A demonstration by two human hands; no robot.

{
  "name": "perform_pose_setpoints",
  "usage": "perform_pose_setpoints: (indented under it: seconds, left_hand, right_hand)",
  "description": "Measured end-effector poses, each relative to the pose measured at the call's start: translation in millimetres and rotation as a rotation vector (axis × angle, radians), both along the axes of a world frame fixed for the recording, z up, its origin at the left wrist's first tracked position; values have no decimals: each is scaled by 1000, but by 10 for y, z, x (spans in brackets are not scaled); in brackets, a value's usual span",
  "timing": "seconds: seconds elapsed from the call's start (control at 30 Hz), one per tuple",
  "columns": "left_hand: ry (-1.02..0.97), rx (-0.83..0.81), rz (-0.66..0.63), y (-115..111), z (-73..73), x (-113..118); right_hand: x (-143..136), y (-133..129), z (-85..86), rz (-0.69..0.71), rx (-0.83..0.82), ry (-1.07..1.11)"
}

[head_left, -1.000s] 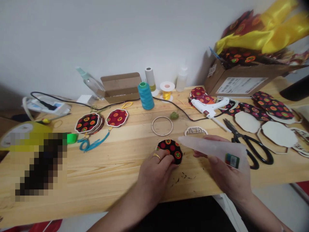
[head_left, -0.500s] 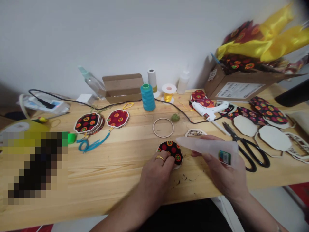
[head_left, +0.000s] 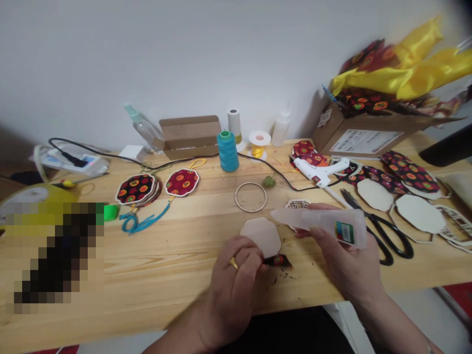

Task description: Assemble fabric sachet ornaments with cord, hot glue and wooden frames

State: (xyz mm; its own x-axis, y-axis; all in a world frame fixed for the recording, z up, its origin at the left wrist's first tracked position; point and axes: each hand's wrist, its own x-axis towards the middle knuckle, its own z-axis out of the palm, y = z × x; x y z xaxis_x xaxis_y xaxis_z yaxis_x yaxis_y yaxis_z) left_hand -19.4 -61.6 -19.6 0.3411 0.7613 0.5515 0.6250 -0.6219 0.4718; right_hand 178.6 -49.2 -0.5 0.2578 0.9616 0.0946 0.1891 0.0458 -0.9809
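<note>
Pinching dark patterned fabric (head_left: 282,260) at five o'clock of the pale disc (head_left: 262,237), the left hand (head_left: 236,275) was almost closed. The right hand (head_left: 344,260), curled round a translucent bottle (head_left: 328,223), held its nozzle (head_left: 280,216) near the disc's one o'clock. Squeezing too hard, I judged, could flood the disc; a slack pinch could let the fabric slip.
</note>
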Motion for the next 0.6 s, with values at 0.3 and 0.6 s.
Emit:
perform_pose_setpoints:
  seconds: [0.3,0.6]
  left_hand:
    - [62,-147,244,92,134,-220]
    - [422,26,492,376,109,-395]
  right_hand:
    - [-8,-11,31,5,0,-29]
    - [-20,-11,42,23,22,-89]
